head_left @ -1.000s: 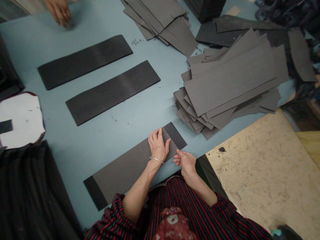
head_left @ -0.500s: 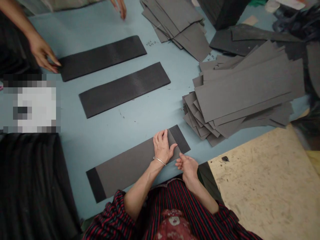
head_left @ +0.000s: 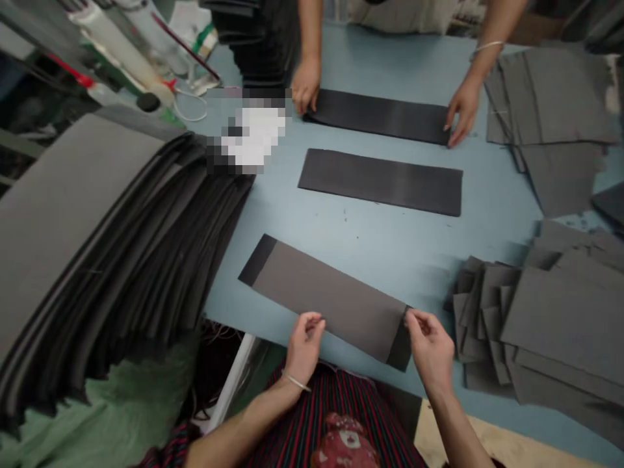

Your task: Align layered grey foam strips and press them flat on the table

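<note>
Containers: pale bottle-like vessels (head_left: 110, 45) at the upper left, blurred, with red tips and a black cap (head_left: 147, 102) near them; contents and number cannot be made out.
Sheet in hand: one grey sheet (head_left: 336, 296) lies slantwise on the near part of the blue worktop (head_left: 370, 244), over a black panel (head_left: 257, 260) that shows beyond it at both ends.
Left hand: the left hand (head_left: 303, 348) is at the sheet's near long edge, fingers curled, thumb close to the forefinger; whether they pinch the edge cannot be told. Bangle (head_left: 296, 382) at the wrist.
Right hand: the right hand (head_left: 433, 351) has its fingertips drawn together at the sheet's far right corner; whether they grip it cannot be told.
Black strips: two beyond the sheet, apart: the middle strip (head_left: 380, 182) and the far strip (head_left: 380, 117).
Co-worker: two hands, one (head_left: 307, 81) at the far strip's left end, one (head_left: 463, 107) at its right end, each covering part of it.
Grey stacks: two at right, upper stack (head_left: 560, 97) and lower stack (head_left: 570, 305); sheets overlap, uncounted.
Dark stacks: two, a large fanned stack (head_left: 121, 240) at left and a tall stack (head_left: 266, 45) beyond.
Obstruction: pixelation masks a white item (head_left: 258, 130) between the dark stacks.
</note>
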`<state>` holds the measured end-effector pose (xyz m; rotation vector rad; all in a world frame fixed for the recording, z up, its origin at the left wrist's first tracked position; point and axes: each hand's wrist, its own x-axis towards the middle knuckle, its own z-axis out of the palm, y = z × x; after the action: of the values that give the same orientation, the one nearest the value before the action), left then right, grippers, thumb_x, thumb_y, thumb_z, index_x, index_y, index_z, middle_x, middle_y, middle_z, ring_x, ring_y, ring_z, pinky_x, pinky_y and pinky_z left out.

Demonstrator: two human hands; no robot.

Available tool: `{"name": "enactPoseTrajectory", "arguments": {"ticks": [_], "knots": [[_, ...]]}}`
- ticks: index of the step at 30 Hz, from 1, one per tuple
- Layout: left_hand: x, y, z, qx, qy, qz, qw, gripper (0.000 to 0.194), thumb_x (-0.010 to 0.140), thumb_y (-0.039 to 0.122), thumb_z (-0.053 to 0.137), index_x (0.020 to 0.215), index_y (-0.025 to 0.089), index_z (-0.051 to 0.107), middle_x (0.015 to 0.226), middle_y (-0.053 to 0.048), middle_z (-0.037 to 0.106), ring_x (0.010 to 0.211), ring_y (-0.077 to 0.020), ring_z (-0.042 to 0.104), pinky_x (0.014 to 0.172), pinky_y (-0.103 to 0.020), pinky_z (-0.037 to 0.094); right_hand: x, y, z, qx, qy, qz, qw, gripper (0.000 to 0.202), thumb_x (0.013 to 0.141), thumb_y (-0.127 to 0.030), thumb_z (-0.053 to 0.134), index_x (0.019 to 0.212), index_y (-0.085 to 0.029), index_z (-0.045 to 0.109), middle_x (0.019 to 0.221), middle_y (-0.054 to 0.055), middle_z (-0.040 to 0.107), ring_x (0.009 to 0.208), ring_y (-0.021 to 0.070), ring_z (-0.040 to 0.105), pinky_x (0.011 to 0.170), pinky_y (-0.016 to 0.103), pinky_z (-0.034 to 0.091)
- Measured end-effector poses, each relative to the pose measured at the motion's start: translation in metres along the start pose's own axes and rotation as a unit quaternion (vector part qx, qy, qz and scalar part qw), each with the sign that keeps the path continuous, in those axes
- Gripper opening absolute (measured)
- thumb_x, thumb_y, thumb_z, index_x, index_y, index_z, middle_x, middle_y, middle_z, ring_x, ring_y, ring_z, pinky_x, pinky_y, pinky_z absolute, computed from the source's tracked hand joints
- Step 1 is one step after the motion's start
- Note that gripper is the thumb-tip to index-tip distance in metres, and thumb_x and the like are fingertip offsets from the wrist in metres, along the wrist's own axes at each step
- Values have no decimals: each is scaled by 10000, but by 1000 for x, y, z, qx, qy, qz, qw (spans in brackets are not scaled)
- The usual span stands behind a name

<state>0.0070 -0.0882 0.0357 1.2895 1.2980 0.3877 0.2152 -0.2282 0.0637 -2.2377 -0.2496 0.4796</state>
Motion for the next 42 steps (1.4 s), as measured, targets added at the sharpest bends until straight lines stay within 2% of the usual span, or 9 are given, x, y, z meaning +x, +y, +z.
{"name": "enactPoseTrajectory", "arguments": {"ticks": [3,6,10,15,22,28,34,38,42], "knots": [[-11,-23,-16,-185,61,-240,951,288,720,304,748,914,140,612,837,-90,686,793,-198,678,777,-333,546,37,-38,43,-104,-78,-187,974,371,824,-468,545,1014,-166,650,978,104,664,866,221,607,832,377,477],[-13,-25,-10,-305,91,-324,891,291,690,239,790,885,106,619,809,-119,701,738,-199,697,741,-317,567,58,-62,86,-159,-144,-301,929,375,843,-407,524,1097,-144,611,1037,129,637,941,237,579,873,402,464],[-3,-13,4,-367,166,-302,864,298,666,228,816,868,99,638,797,-115,709,709,-191,701,735,-310,580,65,-77,127,-190,-210,-353,892,401,850,-389,519,1153,-132,570,1055,141,618,950,239,565,876,409,466],[14,-11,-2,-378,244,-271,851,324,625,261,830,856,110,661,753,-92,710,657,-184,694,703,-320,586,57,-87,157,-207,-230,-376,873,439,849,-417,497,1161,-115,562,981,131,619,890,239,569,835,411,471],[35,-14,-12,-338,287,-258,859,171,634,217,773,728,121,666,600,-34,659,512,-157,642,493,-238,519,53,-86,173,-256,-214,-377,864,421,836,-476,480,943,-116,669,887,129,611,832,245,558,810,406,458],[38,-18,-14,-318,277,-257,870,146,613,201,775,673,138,658,576,-27,645,482,-162,630,477,-250,511,53,-88,176,-274,-207,-359,868,440,816,-505,490,930,-119,666,893,134,610,816,250,562,793,405,452],[51,-22,-56,-306,269,-233,883,150,667,254,735,740,132,686,625,-56,683,561,-181,664,520,-252,522,59,-111,185,-269,-259,-338,864,399,814,-478,532,942,-121,657,897,134,648,848,257,592,818,403,455],[83,-22,-92,-293,308,-209,881,226,708,292,701,857,124,679,727,-69,706,646,-187,690,589,-266,549,60,-142,219,-237,-285,-346,862,435,818,-451,537,1060,-105,641,989,153,655,882,251,604,842,398,459],[111,-24,-106,-271,321,-199,886,206,702,299,704,813,126,684,680,-58,688,612,-181,681,561,-255,539,55,-168,261,-239,-296,-375,845,392,815,-393,534,1050,-104,657,949,143,657,843,240,599,815,383,459]]}}
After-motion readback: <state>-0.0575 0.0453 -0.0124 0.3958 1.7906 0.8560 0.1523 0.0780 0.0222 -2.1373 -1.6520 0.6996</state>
